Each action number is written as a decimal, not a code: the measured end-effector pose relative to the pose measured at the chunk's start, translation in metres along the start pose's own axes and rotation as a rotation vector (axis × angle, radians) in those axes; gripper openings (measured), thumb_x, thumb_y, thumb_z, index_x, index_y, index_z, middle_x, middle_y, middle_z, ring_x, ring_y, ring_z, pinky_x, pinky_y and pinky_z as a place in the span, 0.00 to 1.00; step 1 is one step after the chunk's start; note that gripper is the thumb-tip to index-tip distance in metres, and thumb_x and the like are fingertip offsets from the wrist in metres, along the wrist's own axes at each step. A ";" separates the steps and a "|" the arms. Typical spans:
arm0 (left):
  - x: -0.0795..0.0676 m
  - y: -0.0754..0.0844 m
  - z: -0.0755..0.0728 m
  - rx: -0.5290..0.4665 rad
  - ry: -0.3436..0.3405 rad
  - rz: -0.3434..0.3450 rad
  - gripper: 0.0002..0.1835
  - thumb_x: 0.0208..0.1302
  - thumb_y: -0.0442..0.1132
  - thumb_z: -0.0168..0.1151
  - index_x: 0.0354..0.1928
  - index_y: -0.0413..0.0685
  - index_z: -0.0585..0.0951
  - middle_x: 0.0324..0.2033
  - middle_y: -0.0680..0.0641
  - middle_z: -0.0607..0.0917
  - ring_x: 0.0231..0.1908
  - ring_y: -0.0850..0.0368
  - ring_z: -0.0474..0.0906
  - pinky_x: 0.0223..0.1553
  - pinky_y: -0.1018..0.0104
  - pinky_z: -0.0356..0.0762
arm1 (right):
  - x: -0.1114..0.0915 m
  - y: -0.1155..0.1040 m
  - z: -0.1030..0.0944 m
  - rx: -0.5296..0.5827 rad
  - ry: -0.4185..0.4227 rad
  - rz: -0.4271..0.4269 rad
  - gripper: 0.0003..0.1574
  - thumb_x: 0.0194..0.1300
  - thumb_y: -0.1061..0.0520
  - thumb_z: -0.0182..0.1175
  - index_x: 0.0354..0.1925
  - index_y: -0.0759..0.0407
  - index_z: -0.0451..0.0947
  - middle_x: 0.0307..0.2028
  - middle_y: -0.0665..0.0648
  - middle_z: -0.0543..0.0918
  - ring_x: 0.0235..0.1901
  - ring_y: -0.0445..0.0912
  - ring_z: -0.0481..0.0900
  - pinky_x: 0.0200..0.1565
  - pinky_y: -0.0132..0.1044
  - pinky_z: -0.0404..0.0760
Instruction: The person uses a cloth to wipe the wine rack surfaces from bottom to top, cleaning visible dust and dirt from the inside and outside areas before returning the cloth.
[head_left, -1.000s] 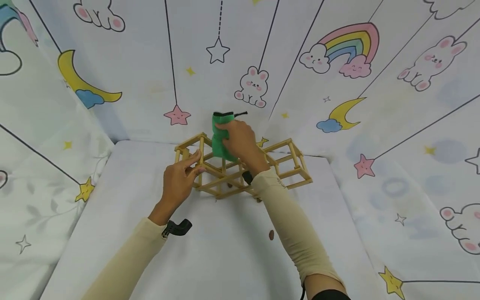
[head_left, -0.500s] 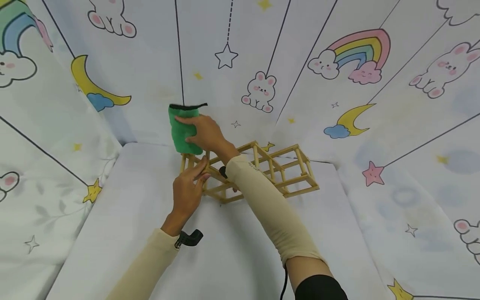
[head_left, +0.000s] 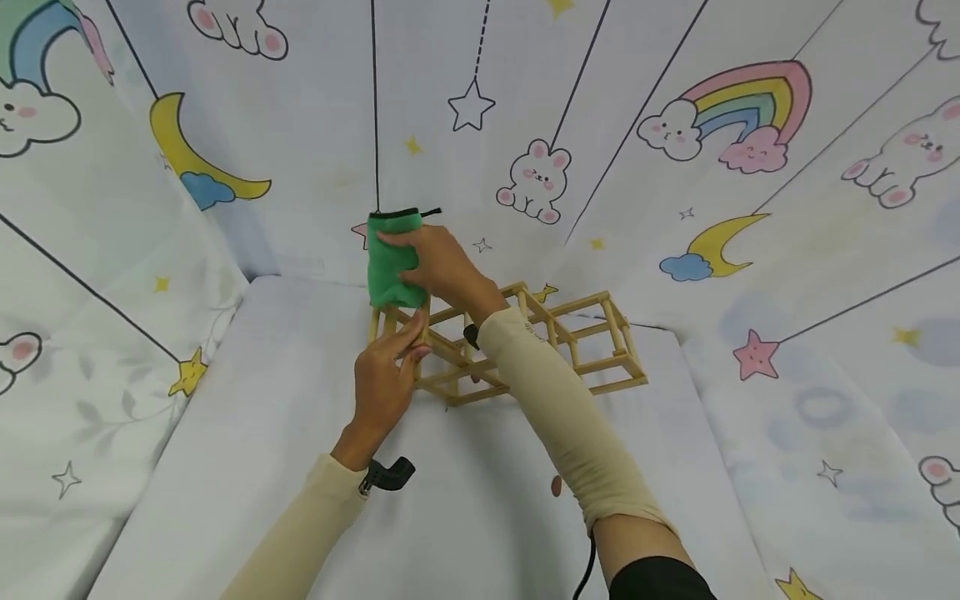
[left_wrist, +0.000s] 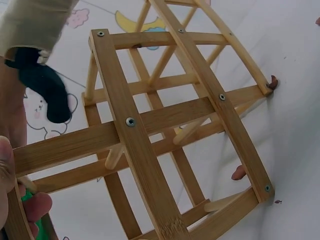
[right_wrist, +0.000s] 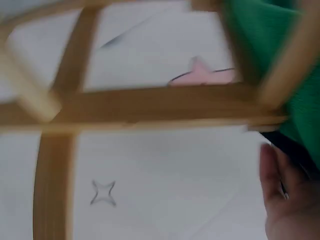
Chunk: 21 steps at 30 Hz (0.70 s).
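A wooden slatted rack (head_left: pixel 480 392) with open square compartments and metal screws stands at the back of the white table. My left hand (head_left: pixel 386 387) grips an upright at its left end, thumb and fingers on either side of a slat in the left wrist view. In the head view, my right hand (head_left: pixel 450 267) holds a green cloth (head_left: pixel 393 262) with a black edge and short black cord at the rack's upper left end. The right wrist view, blurred, shows green fabric (right_wrist: pixel 300 115) against the wooden bars. The cloth hides that corner of the rack.
White tabletop (head_left: pixel 450 500) spreads in front of the rack, with a brown oval piece (head_left: pixel 557 486) on it. Small reddish-brown pieces (left_wrist: pixel 239 173) lie by the rack. A printed cloth wall (head_left: pixel 315 225) rises close behind.
My right hand has carried the green cloth leftward, from over the rack's middle to its left end. The left hand keeps its hold on the rack. The head view has shifted slightly.
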<state>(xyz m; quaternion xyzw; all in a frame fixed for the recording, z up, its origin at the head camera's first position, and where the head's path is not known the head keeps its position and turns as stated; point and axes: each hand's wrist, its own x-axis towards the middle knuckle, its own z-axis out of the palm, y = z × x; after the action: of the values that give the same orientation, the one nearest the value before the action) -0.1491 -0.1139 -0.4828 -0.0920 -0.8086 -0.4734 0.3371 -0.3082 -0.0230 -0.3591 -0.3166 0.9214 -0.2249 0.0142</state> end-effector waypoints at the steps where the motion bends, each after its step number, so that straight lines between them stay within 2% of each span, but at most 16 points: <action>1: 0.000 0.000 0.000 -0.006 0.000 0.002 0.30 0.59 0.39 0.76 0.64 0.42 0.84 0.59 0.45 0.88 0.51 0.43 0.90 0.48 0.46 0.86 | -0.001 0.003 -0.002 -0.058 0.050 -0.013 0.41 0.71 0.61 0.71 0.75 0.34 0.73 0.74 0.56 0.77 0.67 0.50 0.79 0.61 0.39 0.82; 3: 0.001 0.000 0.001 -0.019 -0.007 0.003 0.29 0.60 0.39 0.76 0.65 0.42 0.84 0.60 0.45 0.88 0.51 0.43 0.90 0.49 0.47 0.86 | -0.005 0.010 -0.006 -0.120 0.224 -0.016 0.40 0.71 0.62 0.69 0.75 0.38 0.74 0.72 0.58 0.79 0.66 0.53 0.81 0.62 0.45 0.81; 5: 0.001 0.001 0.001 -0.030 -0.013 0.003 0.29 0.60 0.38 0.76 0.65 0.41 0.84 0.60 0.45 0.87 0.53 0.44 0.90 0.50 0.47 0.87 | -0.012 0.016 -0.011 -0.099 0.387 -0.003 0.40 0.69 0.63 0.71 0.74 0.41 0.76 0.71 0.60 0.80 0.66 0.55 0.81 0.64 0.49 0.80; 6: 0.000 0.001 0.001 -0.036 -0.013 0.003 0.29 0.60 0.38 0.76 0.64 0.41 0.84 0.60 0.45 0.87 0.53 0.44 0.90 0.51 0.47 0.87 | -0.018 0.018 -0.013 -0.060 0.432 0.008 0.40 0.69 0.62 0.72 0.74 0.41 0.76 0.70 0.61 0.81 0.66 0.55 0.81 0.64 0.50 0.80; 7: 0.000 0.001 0.001 -0.041 -0.008 0.000 0.29 0.60 0.37 0.77 0.64 0.40 0.84 0.60 0.45 0.87 0.53 0.44 0.90 0.51 0.47 0.87 | -0.024 0.020 -0.013 -0.017 0.448 0.016 0.40 0.68 0.61 0.74 0.74 0.41 0.75 0.70 0.61 0.80 0.66 0.56 0.81 0.65 0.50 0.81; 8: -0.001 0.001 0.001 -0.046 -0.001 -0.003 0.29 0.60 0.37 0.77 0.64 0.40 0.84 0.60 0.44 0.87 0.53 0.44 0.90 0.50 0.47 0.87 | -0.031 0.020 -0.012 0.023 0.427 0.028 0.41 0.68 0.59 0.74 0.75 0.41 0.74 0.71 0.61 0.80 0.67 0.56 0.80 0.66 0.50 0.81; 11: -0.001 0.001 -0.001 -0.065 0.015 -0.014 0.28 0.59 0.36 0.78 0.63 0.40 0.85 0.59 0.44 0.88 0.52 0.45 0.91 0.47 0.52 0.88 | -0.054 0.021 -0.006 0.065 0.283 0.096 0.41 0.69 0.57 0.74 0.75 0.39 0.73 0.72 0.61 0.79 0.67 0.58 0.81 0.63 0.50 0.83; 14: -0.001 0.001 -0.002 -0.144 0.005 -0.034 0.27 0.60 0.35 0.77 0.63 0.39 0.84 0.59 0.43 0.88 0.52 0.45 0.91 0.47 0.63 0.88 | -0.074 0.021 -0.007 0.124 0.171 0.215 0.40 0.69 0.58 0.73 0.73 0.34 0.75 0.74 0.58 0.77 0.65 0.55 0.81 0.60 0.49 0.84; 15: -0.001 0.001 -0.002 -0.167 -0.004 -0.039 0.27 0.61 0.35 0.77 0.63 0.39 0.84 0.59 0.42 0.88 0.53 0.45 0.91 0.49 0.67 0.87 | -0.079 0.021 -0.008 0.154 0.182 0.240 0.39 0.68 0.58 0.73 0.72 0.33 0.76 0.73 0.58 0.77 0.64 0.54 0.81 0.58 0.49 0.85; 17: -0.002 0.002 -0.003 -0.208 -0.014 -0.051 0.27 0.62 0.35 0.77 0.63 0.39 0.84 0.59 0.42 0.87 0.54 0.46 0.90 0.52 0.73 0.84 | -0.085 0.021 -0.010 0.240 0.277 0.267 0.39 0.67 0.60 0.73 0.70 0.31 0.78 0.74 0.57 0.77 0.65 0.53 0.81 0.59 0.48 0.85; 19: -0.002 0.004 -0.003 -0.230 -0.015 -0.058 0.26 0.61 0.35 0.77 0.62 0.38 0.84 0.59 0.42 0.88 0.55 0.45 0.89 0.55 0.76 0.82 | -0.089 0.020 -0.008 0.312 0.402 0.231 0.38 0.68 0.60 0.72 0.71 0.33 0.78 0.73 0.60 0.77 0.67 0.54 0.80 0.62 0.50 0.84; 21: -0.002 0.005 -0.002 -0.232 -0.004 -0.061 0.26 0.61 0.34 0.77 0.62 0.39 0.85 0.58 0.41 0.88 0.55 0.45 0.89 0.55 0.76 0.82 | -0.092 0.019 -0.003 0.309 0.458 0.165 0.37 0.68 0.61 0.72 0.71 0.37 0.78 0.71 0.62 0.79 0.67 0.55 0.81 0.63 0.50 0.84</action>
<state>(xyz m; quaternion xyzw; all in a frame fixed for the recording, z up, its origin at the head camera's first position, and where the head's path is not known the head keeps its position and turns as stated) -0.1445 -0.1130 -0.4797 -0.1068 -0.7514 -0.5738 0.3077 -0.2459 0.0456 -0.3748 -0.1759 0.8780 -0.4264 -0.1280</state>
